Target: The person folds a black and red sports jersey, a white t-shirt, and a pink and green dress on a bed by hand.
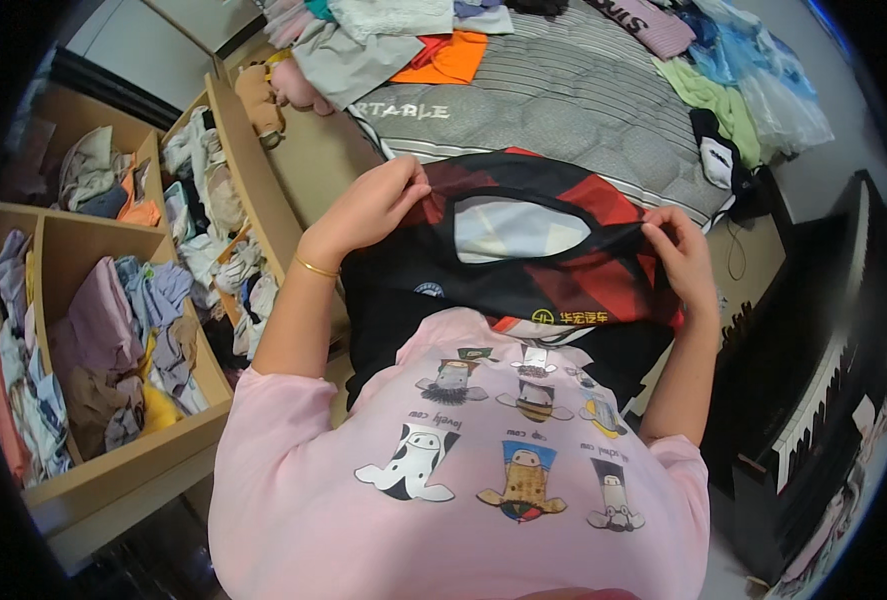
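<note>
A black and red sports jersey (503, 282) is stretched between my two hands in front of my body. Its wide neck opening faces up, showing the pale inner side of the cloth. My left hand (388, 188) pinches the jersey at its left shoulder, thumb against fingers. At the opposite shoulder my right hand (671, 250) grips the black edge between thumb and fingertips. The lower part of the jersey hangs close to my lap and is partly hidden by my pink shirt.
Open wooden drawers (218, 410) full of folded clothes stand at left. Beyond the jersey lies a grey mattress (553, 110) bearing clothing piles, an orange garment (453, 60) among them. Plush toys (259, 105) sit by the drawers. A black piano keyboard (813, 400) stands at right.
</note>
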Demonstrator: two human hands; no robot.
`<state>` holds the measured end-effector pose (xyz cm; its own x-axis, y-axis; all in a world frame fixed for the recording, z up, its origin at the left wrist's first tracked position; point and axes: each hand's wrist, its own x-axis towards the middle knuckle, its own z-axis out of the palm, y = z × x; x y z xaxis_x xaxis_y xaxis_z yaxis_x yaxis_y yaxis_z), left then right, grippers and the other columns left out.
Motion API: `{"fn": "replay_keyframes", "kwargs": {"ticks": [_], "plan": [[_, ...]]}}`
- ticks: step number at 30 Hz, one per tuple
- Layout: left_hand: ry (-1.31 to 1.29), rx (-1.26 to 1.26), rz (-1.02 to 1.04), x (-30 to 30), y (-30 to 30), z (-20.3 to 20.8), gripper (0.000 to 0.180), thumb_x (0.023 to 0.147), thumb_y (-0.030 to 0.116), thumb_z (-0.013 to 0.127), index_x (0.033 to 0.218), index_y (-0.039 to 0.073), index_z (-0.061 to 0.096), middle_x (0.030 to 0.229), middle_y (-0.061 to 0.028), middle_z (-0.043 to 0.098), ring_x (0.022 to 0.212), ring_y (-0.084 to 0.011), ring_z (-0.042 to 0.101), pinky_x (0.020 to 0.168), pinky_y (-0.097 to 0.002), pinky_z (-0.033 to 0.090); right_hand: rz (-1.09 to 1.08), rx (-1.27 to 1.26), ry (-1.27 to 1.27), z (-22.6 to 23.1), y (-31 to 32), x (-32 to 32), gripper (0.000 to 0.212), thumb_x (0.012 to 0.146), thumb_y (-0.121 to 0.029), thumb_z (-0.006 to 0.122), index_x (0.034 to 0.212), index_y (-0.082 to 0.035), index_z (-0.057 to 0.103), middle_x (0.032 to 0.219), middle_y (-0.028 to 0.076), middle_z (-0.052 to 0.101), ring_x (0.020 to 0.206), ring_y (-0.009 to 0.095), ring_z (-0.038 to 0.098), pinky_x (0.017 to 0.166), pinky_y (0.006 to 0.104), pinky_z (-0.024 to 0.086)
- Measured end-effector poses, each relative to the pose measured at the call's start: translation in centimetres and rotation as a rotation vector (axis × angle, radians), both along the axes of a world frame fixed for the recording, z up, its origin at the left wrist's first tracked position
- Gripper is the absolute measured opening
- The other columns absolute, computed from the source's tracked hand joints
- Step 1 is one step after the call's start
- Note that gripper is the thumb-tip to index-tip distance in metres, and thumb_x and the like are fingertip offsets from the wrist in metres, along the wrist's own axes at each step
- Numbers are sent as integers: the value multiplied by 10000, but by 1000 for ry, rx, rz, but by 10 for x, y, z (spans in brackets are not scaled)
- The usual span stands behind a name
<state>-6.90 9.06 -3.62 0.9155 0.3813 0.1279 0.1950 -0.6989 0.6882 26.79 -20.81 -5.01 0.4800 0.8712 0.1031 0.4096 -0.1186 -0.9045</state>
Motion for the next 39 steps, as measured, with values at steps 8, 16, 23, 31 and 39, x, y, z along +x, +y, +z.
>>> {"fn": "replay_keyframes", "kwargs": {"ticks": [8,16,23,31,39], "plan": [[71,-334,-166,-10,10,28,171,1001,109,655,1106,-5,583,898,-45,576,845,-128,542,788,-295,475,65,-57,-46,33,1,1,163,933,-65,706,1072,-31,629,925,-13,553,808,85,517,690,250,436],[68,-121,11,31,51,172,214,1046,265,616,968,70,657,894,58,593,852,-34,554,756,-249,488,105,-163,-359,167,13,46,177,967,-184,699,939,-13,664,832,-22,589,772,109,546,697,262,439],[-309,398,209,123,103,342,420,1027,390,620,1081,-14,722,915,-76,733,829,-144,646,780,-321,527,-161,59,-436,337,50,130,400,1020,-498,613,1171,-141,714,864,-78,617,759,37,538,678,207,444],[-553,928,148,125,110,501,394,978,402,692,1035,15,737,900,-115,741,834,-170,651,773,-347,527,-277,-39,-1311,502,19,108,691,922,-593,583,1116,57,714,1167,308,689,1140,462,627,1016,492,463],[-723,335,-5,146,72,516,426,1001,401,668,1063,-17,723,979,-97,754,821,-182,654,748,-323,523,-811,276,-1396,530,-28,93,662,1001,-622,445,1169,-43,718,1154,228,724,972,424,697,863,522,534]]}}
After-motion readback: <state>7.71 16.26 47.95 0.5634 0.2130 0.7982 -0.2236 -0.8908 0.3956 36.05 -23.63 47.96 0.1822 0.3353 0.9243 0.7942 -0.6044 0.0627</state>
